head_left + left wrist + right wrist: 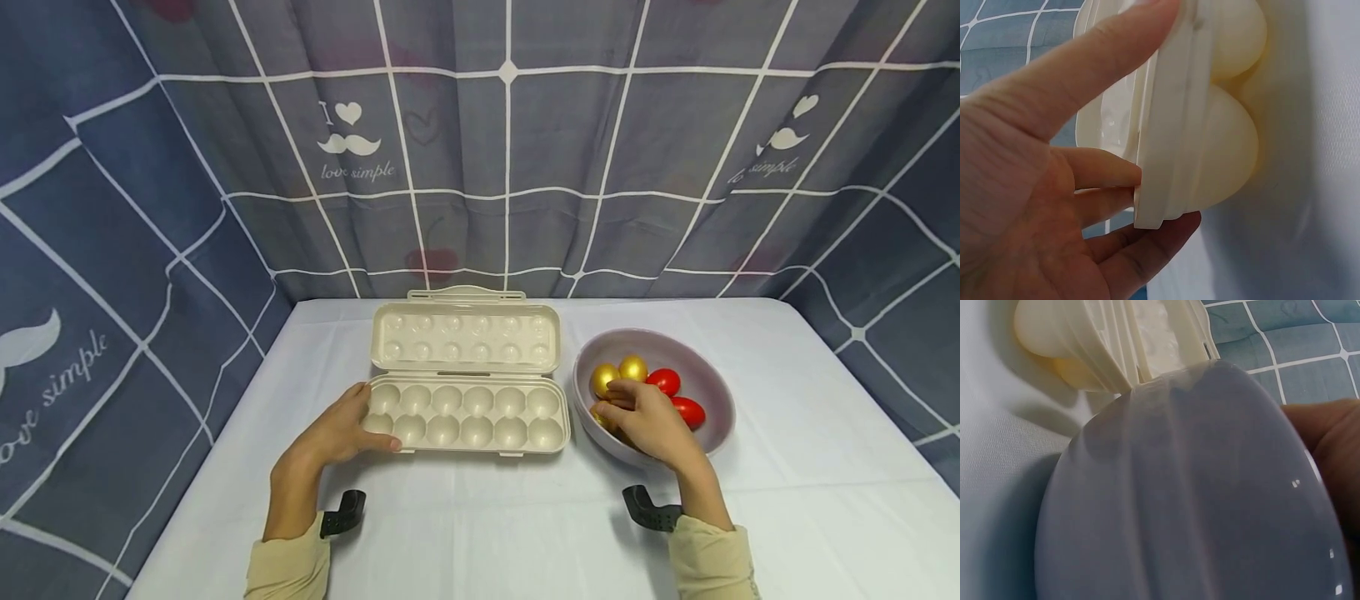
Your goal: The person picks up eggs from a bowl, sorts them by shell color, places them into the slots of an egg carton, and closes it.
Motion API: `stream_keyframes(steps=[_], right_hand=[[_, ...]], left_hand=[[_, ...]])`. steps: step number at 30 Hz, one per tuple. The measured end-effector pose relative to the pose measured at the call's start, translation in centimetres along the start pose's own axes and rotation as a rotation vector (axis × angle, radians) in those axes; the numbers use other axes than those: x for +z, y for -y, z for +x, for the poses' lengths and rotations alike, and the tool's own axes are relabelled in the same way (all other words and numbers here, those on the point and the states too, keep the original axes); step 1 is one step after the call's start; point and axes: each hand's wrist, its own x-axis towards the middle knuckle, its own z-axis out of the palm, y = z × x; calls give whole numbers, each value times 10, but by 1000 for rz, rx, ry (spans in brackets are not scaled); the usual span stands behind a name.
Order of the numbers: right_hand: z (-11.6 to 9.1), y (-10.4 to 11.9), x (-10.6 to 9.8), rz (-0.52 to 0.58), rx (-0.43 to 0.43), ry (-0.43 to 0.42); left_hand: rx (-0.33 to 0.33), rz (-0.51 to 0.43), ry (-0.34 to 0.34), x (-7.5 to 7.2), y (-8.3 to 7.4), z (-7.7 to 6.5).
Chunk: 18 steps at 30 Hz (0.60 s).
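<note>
My left hand (341,429) grips the left end of a cream plastic egg carton (448,450), thumb along its front edge and fingers round the end. In the left wrist view the fingers (1116,169) bend round the rim, above the rounded cups. The carton lies with its lid (465,335) folded back and its cups bare. Over a mauve bowl (708,375), my right hand (648,417) reaches in among golden eggs (633,367) and red eggs (664,382). Its thumb and fingers are apart near a partly covered golden egg. In the right wrist view the bowl wall hides the fingertips.
A white cloth covers the table (465,525). Grey checked curtains (465,167) hang behind it and at both sides. The bowl stands close to the carton's right end. Each wrist wears a black camera mount (345,512).
</note>
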Motion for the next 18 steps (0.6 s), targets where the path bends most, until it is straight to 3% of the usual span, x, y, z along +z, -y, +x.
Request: stream_keyframes(steps=[18], right_hand=[[2,-5,1,-122,-130,129]], left_hand=[[-26,-20,8,0,-2,0]])
